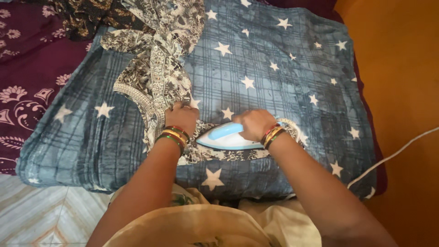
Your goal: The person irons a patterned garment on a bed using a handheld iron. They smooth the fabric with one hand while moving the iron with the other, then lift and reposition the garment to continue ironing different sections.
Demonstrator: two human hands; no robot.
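Note:
A white and light-blue clothes iron (pixel 219 136) lies flat on a brown-and-cream patterned garment (pixel 157 68). My right hand (pixel 254 124) grips the iron's handle. Just left of the iron's tip, my left hand (pixel 182 117) presses down on the garment, bunching the cloth. Both wrists wear coloured bangles. The garment runs from under the iron up to the far edge of a folded blue blanket with white stars (pixel 274 82), which serves as the ironing surface.
The white iron cord (pixel 388 158) trails off right across an orange floor (pixel 402 68). A maroon floral sheet (pixel 27 77) lies at the left. Pale tiled floor (pixel 45 215) shows at bottom left. My cream-clothed lap (pixel 206 224) is at the bottom.

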